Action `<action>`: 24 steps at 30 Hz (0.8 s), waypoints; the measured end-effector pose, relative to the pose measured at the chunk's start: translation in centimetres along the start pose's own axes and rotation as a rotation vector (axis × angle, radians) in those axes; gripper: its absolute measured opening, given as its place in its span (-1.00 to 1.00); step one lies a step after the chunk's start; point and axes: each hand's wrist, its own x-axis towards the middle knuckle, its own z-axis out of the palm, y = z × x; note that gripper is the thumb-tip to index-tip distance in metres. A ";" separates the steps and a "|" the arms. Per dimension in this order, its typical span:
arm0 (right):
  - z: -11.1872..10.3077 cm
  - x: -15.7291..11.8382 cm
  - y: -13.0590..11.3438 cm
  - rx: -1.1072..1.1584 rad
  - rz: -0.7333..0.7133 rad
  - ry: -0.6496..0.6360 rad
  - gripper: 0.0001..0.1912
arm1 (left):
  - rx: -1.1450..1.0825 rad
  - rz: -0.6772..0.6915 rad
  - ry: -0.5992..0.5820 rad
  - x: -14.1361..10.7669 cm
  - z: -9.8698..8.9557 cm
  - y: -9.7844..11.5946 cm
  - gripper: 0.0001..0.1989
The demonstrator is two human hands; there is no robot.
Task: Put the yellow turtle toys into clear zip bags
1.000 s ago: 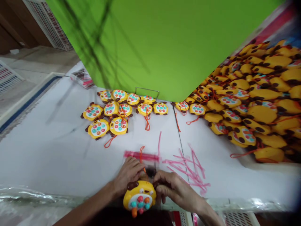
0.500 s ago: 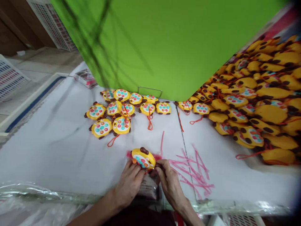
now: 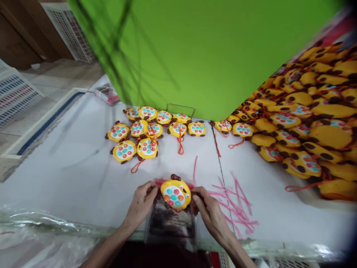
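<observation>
My right hand (image 3: 209, 208) pinches a yellow animal-shaped toy (image 3: 175, 192) by a brown part at its right side. The toy's white panel with coloured round buttons faces up. Beneath it lies a stack of clear plastic bags (image 3: 170, 223) with a pink strip along the far edge, close to the table's front. At the upper left corner of the bags, my left hand (image 3: 142, 203) has its fingers closed on the plastic. Pink strips (image 3: 237, 208) lie scattered right of my right hand.
Several similar toys (image 3: 124, 150), some with orange cords, lie ahead, below a large green panel (image 3: 195, 56) with a wire loop. A big heap of toys (image 3: 329, 137) fills the right side. A small packet (image 3: 106, 94) sits far left; white baskets (image 3: 18, 96) stand beyond.
The toy has turned its button panel more upward. My left hand has moved from beneath the toy to the left corner of the bags, uncovering more of them. The view has shifted slightly.
</observation>
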 end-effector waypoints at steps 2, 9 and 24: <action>-0.6 0.2 -0.1 -0.033 0.010 -0.026 -0.79 | -0.046 -0.013 0.048 0.2 0.3 0.1 -0.78; -0.7 0.6 -0.2 0.056 0.026 0.002 -0.77 | -0.409 -0.232 -0.066 -0.2 0.7 -0.1 -0.80; -2.5 1.5 -0.2 -0.062 0.029 -0.220 -0.76 | -0.412 -0.082 0.126 -0.3 2.9 -1.3 -0.84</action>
